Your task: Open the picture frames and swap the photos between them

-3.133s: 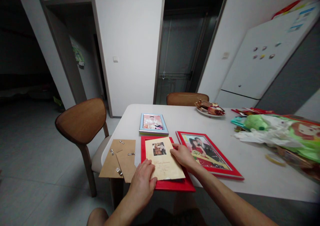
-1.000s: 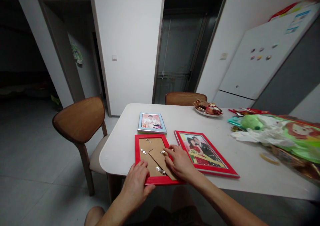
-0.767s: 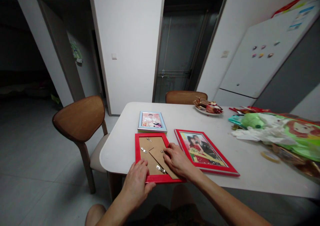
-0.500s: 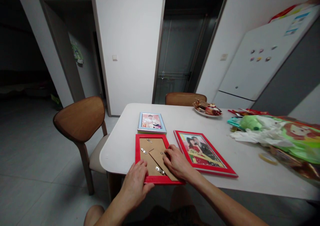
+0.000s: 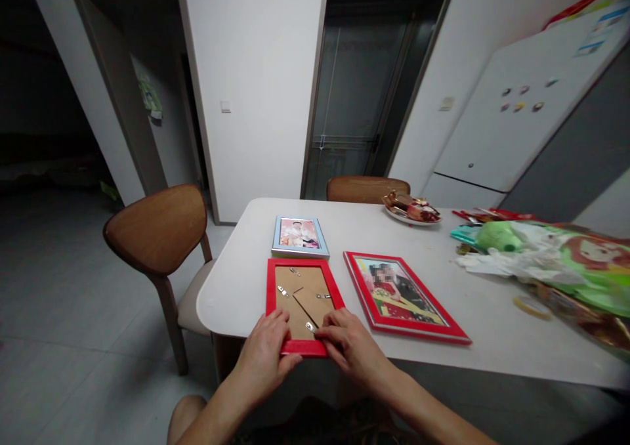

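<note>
A red picture frame (image 5: 305,346) lies face down at the table's near edge, its brown backing board (image 5: 295,310) and metal clips showing. My left hand (image 5: 263,346) grips the frame's near left corner, thumb on the near edge. My right hand (image 5: 347,343) is at the near right corner, its fingers closed together by the lowest metal clip (image 5: 311,327). A slit with a thin dark line runs across the board towards those fingertips. Just beyond lies a light blue framed photo (image 5: 299,235). To the right is a larger red framed photo (image 5: 403,297), face up.
On the white table (image 5: 231,287) stand a plate of food (image 5: 412,210), a roll of tape (image 5: 532,308) and a pile of bags and wrappings (image 5: 522,254) at the right. Brown chairs (image 5: 160,232) stand at the left and beyond the far edge.
My right hand has moved down from the right-hand clip to the lowest clip. The right-hand clip now shows, and the board flap sits within the frame. My left hand still holds its corner.
</note>
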